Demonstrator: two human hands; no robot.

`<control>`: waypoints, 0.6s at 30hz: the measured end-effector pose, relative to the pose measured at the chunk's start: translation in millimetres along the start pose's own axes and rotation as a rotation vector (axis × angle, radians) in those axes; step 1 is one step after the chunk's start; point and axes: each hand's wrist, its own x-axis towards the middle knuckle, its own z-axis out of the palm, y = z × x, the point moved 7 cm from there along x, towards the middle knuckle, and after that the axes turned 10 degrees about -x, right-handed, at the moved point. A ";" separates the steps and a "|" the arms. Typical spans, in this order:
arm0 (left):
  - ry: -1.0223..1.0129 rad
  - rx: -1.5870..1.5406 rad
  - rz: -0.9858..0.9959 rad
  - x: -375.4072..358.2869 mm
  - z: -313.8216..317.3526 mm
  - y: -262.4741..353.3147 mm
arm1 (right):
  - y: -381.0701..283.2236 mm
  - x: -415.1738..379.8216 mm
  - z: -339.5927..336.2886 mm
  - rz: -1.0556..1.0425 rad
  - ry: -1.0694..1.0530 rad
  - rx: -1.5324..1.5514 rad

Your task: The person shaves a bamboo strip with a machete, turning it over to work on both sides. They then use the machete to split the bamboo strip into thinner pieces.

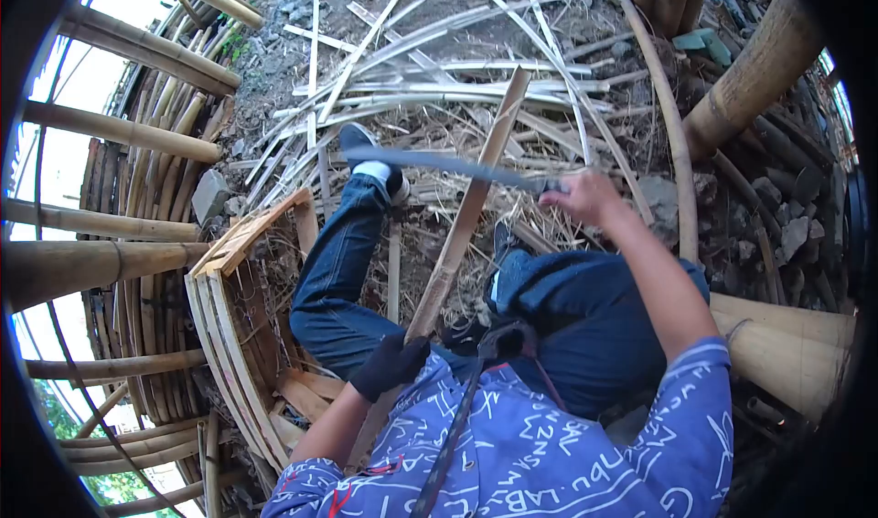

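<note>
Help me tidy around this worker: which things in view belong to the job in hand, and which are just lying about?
In use:
- long blade, in the right hand
- long flat strip, held by the gloved left hand

Apparently lying about:
- pale strips on the ground
- grey block
- slatted wooden frame

Free room along the strip (465, 214) stops at the blade (425, 160).

We see a flat, tan strip (455, 234) slanting from upper centre to lower centre, and a long grey knife (422, 160), nearly level, crossing its upper half; contact is unclear.
</note>
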 end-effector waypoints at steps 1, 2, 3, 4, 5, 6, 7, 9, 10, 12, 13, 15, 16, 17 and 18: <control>0.001 0.002 -0.015 -5.2 1.6 -0.9 | 11.3 7.8 -0.1 0.051 -0.049 -0.005; 0.013 0.049 -0.010 -6.7 3.2 7.1 | 16.2 9.5 -0.8 0.093 -0.026 0.013; 0.032 0.092 -0.003 -8.7 3.8 11.9 | 18.0 12.1 -1.3 0.128 -0.004 0.033; 0.076 0.149 0.015 -8.8 0.6 10.1 | 12.5 9.5 -0.2 0.120 0.006 0.037; 0.082 0.154 0.026 -11.9 -2.9 5.9 | 3.6 1.5 1.1 0.086 0.030 0.034; 0.084 0.198 0.057 -18.9 -3.9 5.3 | -1.4 -3.3 1.6 0.061 0.048 0.033; 0.079 0.242 0.075 -23.1 -4.8 6.2 | 2.8 -1.4 -1.3 0.072 0.045 0.039; 0.053 0.253 0.014 -37.1 -2.2 6.4 | 7.7 2.4 -20.2 -0.048 0.090 -0.031; 0.040 0.202 -0.018 -37.5 1.2 11.1 | 20.7 9.1 -28.5 0.033 0.042 -0.012; 0.042 0.122 -0.050 -37.0 5.0 17.7 | 13.6 5.6 -12.8 0.034 0.093 -0.085; 0.054 0.126 -0.028 -35.8 -0.9 14.7 | 9.0 7.6 -11.5 0.043 0.159 -0.156; 0.102 0.294 -0.039 -36.5 -18.3 -7.7 | 5.3 4.5 -3.7 -0.009 0.051 -0.088; 0.096 0.262 -0.014 -44.5 -11.3 -2.3 | 2.7 1.9 -11.9 -0.050 0.072 -0.128; 0.092 0.256 -0.038 -49.3 -7.1 -6.7 | -0.4 -4.3 -16.9 -0.096 0.078 -0.164; 0.092 0.251 -0.047 -52.4 -4.7 -6.3 | 16.0 4.7 -16.8 0.022 -0.043 -0.085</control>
